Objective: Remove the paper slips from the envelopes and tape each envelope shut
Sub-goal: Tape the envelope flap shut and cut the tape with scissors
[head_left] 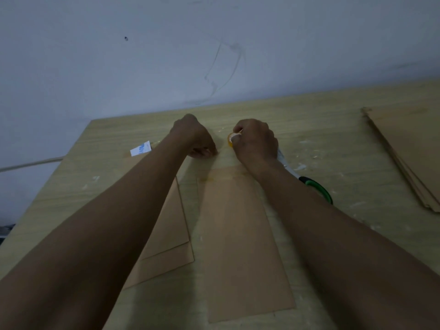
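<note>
A dim view looks down at two bare forearms reaching across a pale wooden bench (333,129) toward a grey-white wall (214,44).

The right hand (256,141) is curled around a small roll of clear tape (230,139); only a yellowish sliver of the roll shows past the thumb and fingers, the rest is covered by the hand. The left hand (194,136) sits just beside it, fingers (202,152) curled down toward the bench. They may be pinching a pulled end of tape, but the strip is transparent and the light is poor, so it cannot be told whether they grip anything.

Just nearer than both sets of fingers lies a long brown envelope (238,234), flat on the bench, its far end close under the right wrist. A faint glossy patch near that end could be tape; it is hard to make out.

Under the left forearm, two more brown envelopes (171,234) lie overlapped, mostly hidden by the arm. Beyond them, left of the left fingers, a small white slip with blue print (141,148) rests on the bench.

Behind the right wrist, scissors with a green and black handle (316,186) lie partly covered by the forearm. Far to the right of the fingers, a stack of brown envelopes (404,151) runs off the edge of view.
</note>
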